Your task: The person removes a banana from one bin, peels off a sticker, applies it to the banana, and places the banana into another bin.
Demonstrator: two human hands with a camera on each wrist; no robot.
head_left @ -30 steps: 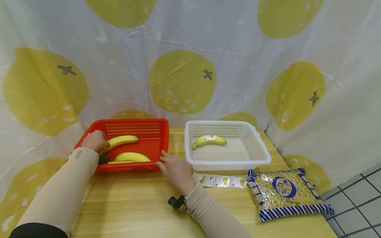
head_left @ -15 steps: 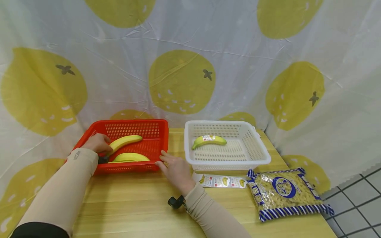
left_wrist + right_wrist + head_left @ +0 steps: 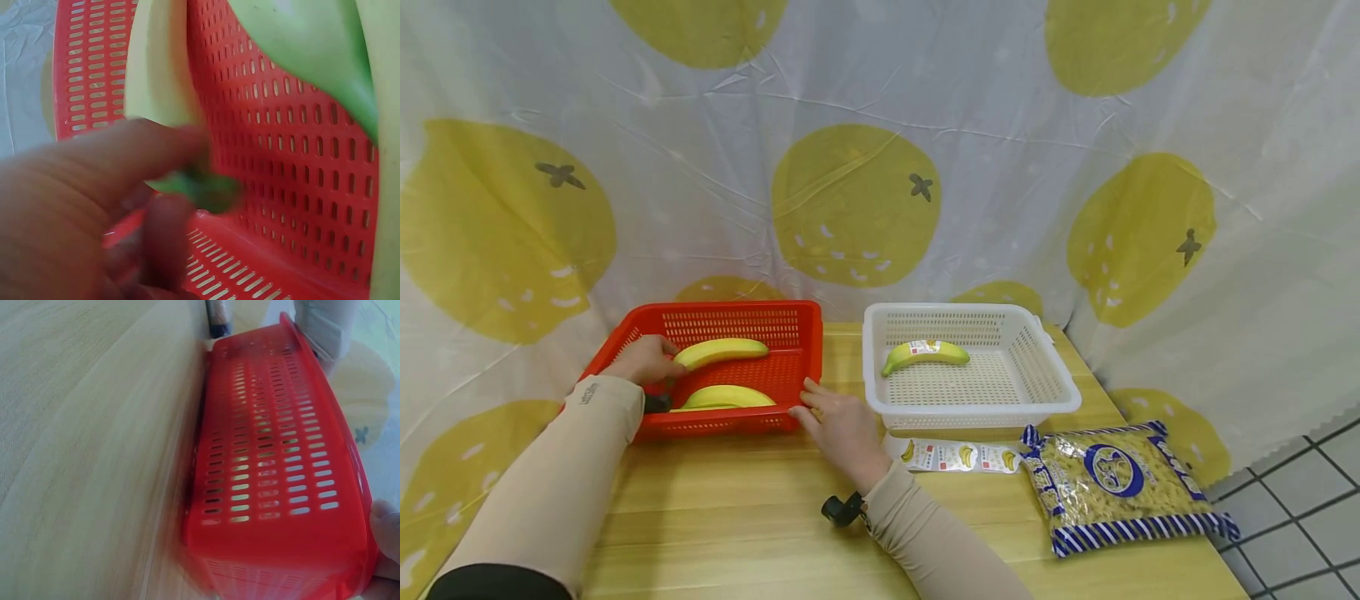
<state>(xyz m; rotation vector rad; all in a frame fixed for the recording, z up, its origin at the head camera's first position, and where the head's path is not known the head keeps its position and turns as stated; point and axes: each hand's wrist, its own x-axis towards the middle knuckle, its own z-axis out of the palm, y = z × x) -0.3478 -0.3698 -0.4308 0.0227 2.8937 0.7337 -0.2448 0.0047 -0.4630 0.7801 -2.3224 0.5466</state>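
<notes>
Left hand [image 3: 643, 358]: At the red basket's 9 o'clock end, thumb and finger pinch a banana near its green stem [image 3: 215, 192]; the grip is closed to the fruit's width.
Held banana [image 3: 730, 350]: Inside the red basket, its far tip aimed at 3 o'clock; whether it touches the basket floor cannot be told.
Right hand [image 3: 846, 437]: Fingers and thumb hold the rim at the red basket's 4 o'clock corner, a close grip on plastic alone.
Red basket [image 3: 722, 423]: More yellow fruit [image 3: 730, 396] lies along its 6 o'clock wall, partly hidden, the count unclear; no sticker shows on any banana here.
White basket [image 3: 970, 410]: Standing on the table [image 3: 730, 517] at the red basket's 3 o'clock, it holds one banana [image 3: 951, 354] wearing a sticker [image 3: 923, 347].
Sticker strip [image 3: 943, 457]: Banana-printed labels lie at the white basket's 6 o'clock.
Progress: By appearances, one banana is labelled and sorted; the held one and its neighbours seemingly remain, suggesting an early stage.
</notes>
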